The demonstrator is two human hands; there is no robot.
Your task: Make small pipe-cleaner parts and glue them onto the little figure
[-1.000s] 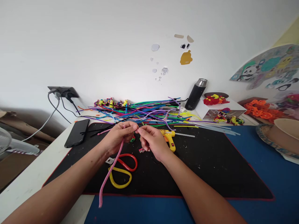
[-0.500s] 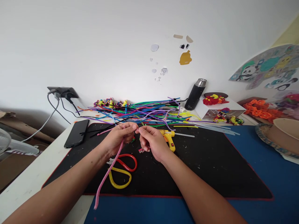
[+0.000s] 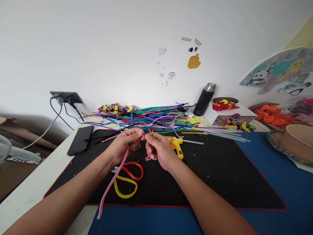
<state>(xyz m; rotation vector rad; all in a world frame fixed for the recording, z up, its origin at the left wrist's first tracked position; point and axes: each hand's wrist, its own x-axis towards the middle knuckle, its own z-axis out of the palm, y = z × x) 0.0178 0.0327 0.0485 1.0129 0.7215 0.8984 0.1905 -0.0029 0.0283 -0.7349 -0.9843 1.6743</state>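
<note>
We see two bare hands brought together above a black mat [image 3: 215, 187], their fingertips nearly meeting. The left hand [image 3: 128, 140] is closed on a pink fuzzy strip [image 3: 112, 181]: one length hangs below the palm and slants down past the mat's near edge, while a shorter length shows beyond the knuckles, toward the phone [image 3: 79, 142]. In the right hand [image 3: 158, 148] we observe thumb and forefinger pinched on a small pink piece [image 3: 143, 137]; whether it belongs to the same strip we cannot tell. Just below the left hand we note a tool with looped handles [image 3: 125, 196], one red and one yellow, lying on the mat and partly covered by the strip. Beside the right hand, and partly behind it, we find a yellow glue gun [image 3: 180, 150]. Farther back we see a loose heap of coloured strips [image 3: 151, 119], with a black flask [image 3: 204, 101] standing near its right end
</note>
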